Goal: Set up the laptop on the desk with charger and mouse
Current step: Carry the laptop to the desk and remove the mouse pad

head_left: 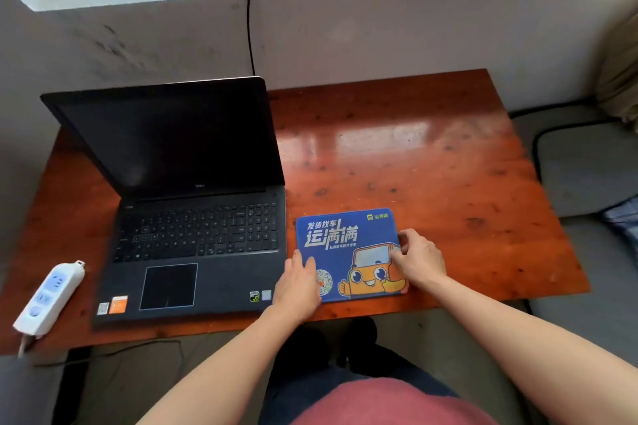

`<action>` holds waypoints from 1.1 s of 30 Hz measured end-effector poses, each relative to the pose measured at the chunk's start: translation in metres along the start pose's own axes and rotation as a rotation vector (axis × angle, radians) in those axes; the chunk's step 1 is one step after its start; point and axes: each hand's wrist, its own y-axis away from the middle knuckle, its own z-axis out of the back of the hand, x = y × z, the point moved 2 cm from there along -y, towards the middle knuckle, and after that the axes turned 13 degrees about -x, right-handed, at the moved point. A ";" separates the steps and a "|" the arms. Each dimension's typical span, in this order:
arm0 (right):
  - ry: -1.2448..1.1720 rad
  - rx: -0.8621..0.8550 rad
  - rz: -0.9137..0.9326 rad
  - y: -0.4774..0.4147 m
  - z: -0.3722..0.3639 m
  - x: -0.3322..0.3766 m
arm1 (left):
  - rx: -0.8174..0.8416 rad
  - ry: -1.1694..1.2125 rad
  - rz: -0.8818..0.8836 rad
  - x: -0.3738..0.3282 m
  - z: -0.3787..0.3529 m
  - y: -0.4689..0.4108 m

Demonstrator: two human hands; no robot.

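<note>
At the desk's (414, 155) left front corner I see a white power strip (50, 298), lying with one end over the front edge. Just to its right the laptop (193, 217) stands open along the left half, screen dark, its base close to the front edge. Touching the laptop's right side lies the blue mouse pad (345, 245), its long axis running along the front edge. My left hand (298, 286) rests flat and loose on the pad's left margin; my right hand (419, 260) pinches the pad's right edge. So the pad sits directly between both hands, equally near each. I judge the pad is being squared up. No mouse or charger is visible; the right half of the desk lies bare, and my right hand is nearer it.
</note>
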 end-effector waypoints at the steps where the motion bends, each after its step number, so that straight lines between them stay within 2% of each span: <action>1: -0.004 0.018 0.003 0.000 -0.002 0.000 | 0.001 -0.054 -0.028 -0.001 -0.003 0.002; 7: -0.055 0.011 -0.082 -0.005 0.000 -0.010 | 0.019 -0.189 -0.143 -0.004 -0.019 0.010; 11: -0.006 -0.003 -0.062 -0.003 0.001 -0.010 | 0.043 -0.224 -0.247 -0.012 -0.026 0.010; 14: 0.000 0.039 -0.047 0.002 -0.007 0.002 | 0.014 -0.251 -0.248 -0.022 -0.030 0.011; 19: -0.108 0.014 -0.159 -0.005 -0.006 0.001 | 0.017 -0.206 -0.258 -0.013 -0.030 0.007; 25: 0.046 -0.018 0.001 -0.009 0.001 -0.008 | 0.014 -0.228 -0.312 -0.015 -0.032 0.007; 33: 0.301 -0.023 0.328 -0.003 0.003 -0.006 | -0.016 -0.211 -0.359 -0.012 -0.028 0.006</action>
